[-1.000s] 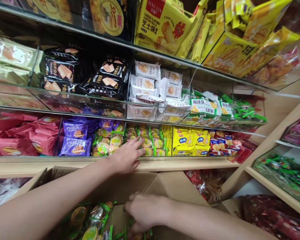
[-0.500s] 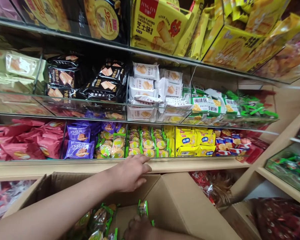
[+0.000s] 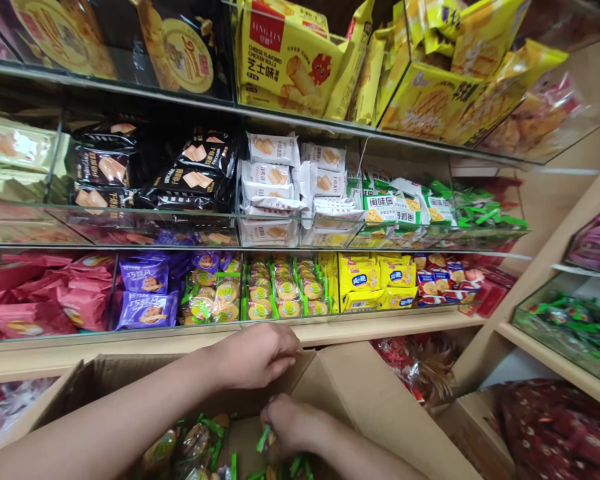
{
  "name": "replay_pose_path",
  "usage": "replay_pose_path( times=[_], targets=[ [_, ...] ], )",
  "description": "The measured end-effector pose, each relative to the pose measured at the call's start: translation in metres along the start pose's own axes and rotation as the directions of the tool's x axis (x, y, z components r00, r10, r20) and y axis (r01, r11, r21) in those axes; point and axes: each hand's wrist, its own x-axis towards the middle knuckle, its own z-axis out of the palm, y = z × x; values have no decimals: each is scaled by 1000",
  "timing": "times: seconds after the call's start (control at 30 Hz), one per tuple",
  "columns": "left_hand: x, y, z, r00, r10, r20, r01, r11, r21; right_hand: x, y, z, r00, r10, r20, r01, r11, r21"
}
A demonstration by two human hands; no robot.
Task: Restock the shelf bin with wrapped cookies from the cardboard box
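Both my hands are over an open cardboard box (image 3: pixel 370 400) that stands below the snack shelves. My left hand (image 3: pixel 257 355) hovers above the box's far edge with its fingers curled and nothing visible in it. Lower down, my right hand (image 3: pixel 293 427) is inside the box, closed on green-edged biscuit packs (image 3: pixel 263 439). More of these round biscuit packs (image 3: pixel 195 443) lie loose in the box to the left. The same packs stand in rows in a shelf bin (image 3: pixel 280 290) just above my left hand.
Glass-fronted shelves hold red packets (image 3: pixel 40 293), purple packets (image 3: pixel 145 293), yellow packs (image 3: pixel 365 280), black packs (image 3: pixel 180 173) and white packs (image 3: pixel 275 173). Yellow boxes (image 3: pixel 290 53) fill the top shelf. A side shelf (image 3: pixel 560 320) stands at the right, with red bags (image 3: pixel 555 427) below.
My left hand has drawn back from the shelf bin to the box's edge and curled. My right hand has closed on packs in the box and come back into view.
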Motion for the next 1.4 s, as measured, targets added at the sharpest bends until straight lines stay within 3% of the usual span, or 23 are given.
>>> replay_pose_path(
  times=[0.1,0.13,0.23,0.3,0.37,0.47,0.53,0.63,0.7,0.73,0.8,0.9,0.97,1.03,1.13,1.17,1.23,1.3,1.4],
  targets=[
    [-3,-1,-4,982,-172,78,184,964,-192,-26,8,-36,995,73,-63,-40,906,421],
    [-5,-1,-6,968,-216,126,243,930,-276,-35,11,-46,996,61,-68,-10,810,586],
    [-12,0,-10,917,-228,328,370,794,-482,-59,17,-71,988,10,-157,143,361,921],
    [-15,4,-6,889,-196,415,425,694,-582,-68,18,-81,960,50,-277,267,145,953],
    [-16,8,3,873,-211,440,476,561,-677,-71,17,-85,927,105,-361,361,13,932],
    [-13,13,16,838,-384,387,529,399,-749,-64,16,-85,889,240,-390,434,-169,885],
    [-10,14,18,808,-477,345,539,366,-759,-58,17,-83,816,405,-412,523,-218,824],
    [-6,13,13,808,-474,351,505,249,-826,-51,20,-81,654,619,-435,649,-163,743],
    [-4,12,11,819,-449,356,443,101,-891,-47,20,-80,589,683,-432,679,-129,722],
    [-3,13,11,825,-446,348,411,48,-911,-45,19,-79,574,696,-431,689,-126,714],
    [-1,14,15,823,-473,314,372,30,-928,-41,15,-76,569,689,-450,712,-139,688],
    [1,16,24,781,-565,266,346,37,-937,-38,8,-73,567,657,-497,747,-156,646],
    [2,16,27,759,-591,274,312,-41,-949,-39,5,-71,547,642,-538,773,-139,620],
    [3,17,25,765,-569,302,271,-142,-952,-43,3,-69,446,634,-632,817,0,577],
    [5,19,15,770,-558,310,206,-242,-948,-49,-1,-63,196,505,-841,803,410,433],
    [6,20,12,768,-568,294,186,-242,-952,-50,-3,-60,139,420,-897,770,523,365],
    [6,21,6,767,-600,229,149,-181,-972,-52,-6,-54,104,251,-962,727,641,246],
    [6,22,4,773,-617,146,124,-78,-989,-52,-9,-50,113,174,-978,731,652,200],
    [6,20,3,791,-612,28,85,64,-994,-51,-8,-50,146,278,-949,759,583,288]
  ],
)
